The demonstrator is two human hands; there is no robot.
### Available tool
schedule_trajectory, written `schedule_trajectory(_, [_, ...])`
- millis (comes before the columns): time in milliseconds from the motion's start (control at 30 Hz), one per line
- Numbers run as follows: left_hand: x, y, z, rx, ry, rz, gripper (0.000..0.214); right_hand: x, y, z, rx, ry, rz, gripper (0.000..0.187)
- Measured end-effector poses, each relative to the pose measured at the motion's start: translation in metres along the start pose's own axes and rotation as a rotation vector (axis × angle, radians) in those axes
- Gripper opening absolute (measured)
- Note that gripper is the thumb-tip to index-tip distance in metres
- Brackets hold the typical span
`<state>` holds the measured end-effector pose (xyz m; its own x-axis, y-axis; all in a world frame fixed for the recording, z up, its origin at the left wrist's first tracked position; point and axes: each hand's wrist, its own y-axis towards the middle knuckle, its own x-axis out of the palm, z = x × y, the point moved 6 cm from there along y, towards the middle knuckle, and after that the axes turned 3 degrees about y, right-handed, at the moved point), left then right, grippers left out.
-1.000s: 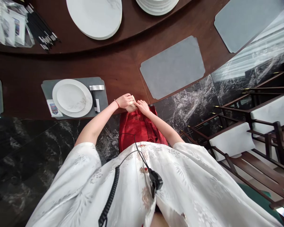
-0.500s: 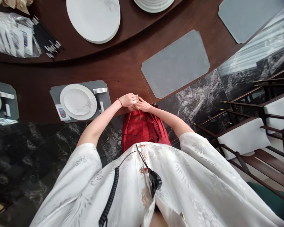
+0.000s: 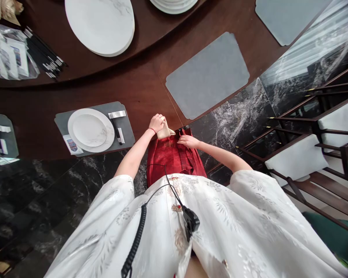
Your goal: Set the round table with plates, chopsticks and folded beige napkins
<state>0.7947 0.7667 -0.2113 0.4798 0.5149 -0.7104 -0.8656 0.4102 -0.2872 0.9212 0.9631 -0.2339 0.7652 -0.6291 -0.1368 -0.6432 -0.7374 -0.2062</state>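
Observation:
My left hand [image 3: 157, 123] grips the upper end of a folded cream napkin [image 3: 165, 132], which looks pointed and triangular and hangs over the table's edge. My right hand [image 3: 188, 141] lies apart from it, resting flat on my red cloth garment [image 3: 166, 154] with nothing in its fingers. Both hands are at the curved edge of a dark wooden table [image 3: 145, 92]. Part of the napkin is hidden under my left fingers.
To the left sits a grey mat [image 3: 124, 131] with stacked white plates [image 3: 89, 130] and wrapped cutlery. A bare grey mat [image 3: 207, 75] lies ahead. Large white plates [image 3: 100, 27] and bundled black chopsticks [image 3: 43, 58] stand beyond. White-backed chairs [image 3: 295, 158] stand right, over a marble floor.
My right hand has left the napkin and moved right and down onto the red cloth. The napkin now shows below my left hand, and the view has shifted slightly.

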Motion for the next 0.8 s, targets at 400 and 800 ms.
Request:
schedule_trajectory(400, [0.011, -0.061, 0.008, -0.431, -0.604, 0.481, 0.035, 0.012, 0.053, -0.012, 0.465, 0.945, 0.773, 0.044])
schedule_trajectory(800, [-0.108, -0.172, 0.032, -0.175, -0.709, 1.004, 0.038, 0.023, 0.187, -0.136, 0.59, 1.143, 0.19, 0.013])
